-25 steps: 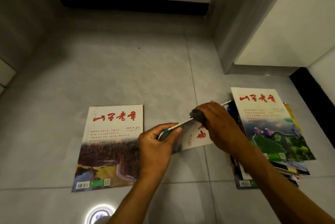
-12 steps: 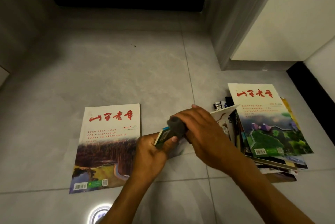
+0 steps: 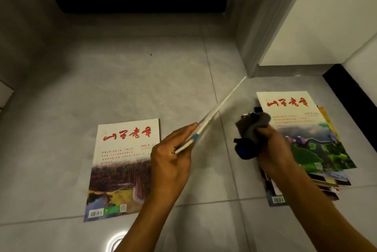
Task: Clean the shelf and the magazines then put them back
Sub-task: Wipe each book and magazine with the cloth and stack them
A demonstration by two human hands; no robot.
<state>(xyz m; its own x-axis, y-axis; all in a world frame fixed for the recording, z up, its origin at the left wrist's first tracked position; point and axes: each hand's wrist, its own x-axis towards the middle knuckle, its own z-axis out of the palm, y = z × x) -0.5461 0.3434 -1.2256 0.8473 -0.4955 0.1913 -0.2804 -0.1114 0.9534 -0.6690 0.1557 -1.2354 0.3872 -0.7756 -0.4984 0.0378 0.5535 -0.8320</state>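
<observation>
Grey tiled floor, dim corner. Single magazine flat at lower centre-left; stacked magazines at right. Left hand pinched a thin magazine edge-on, tilted toward upper right. Right hand clutched a bunched grey cloth, apart from it. Advised: support the spine, wipe each cover fully.

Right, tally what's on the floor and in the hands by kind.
Single magazine lying on the floor: 1
Magazine held edge-on in the left hand: 1
Pile of magazines, number hidden: 1
Grey cloth in the right hand: 1
Total: 4
</observation>
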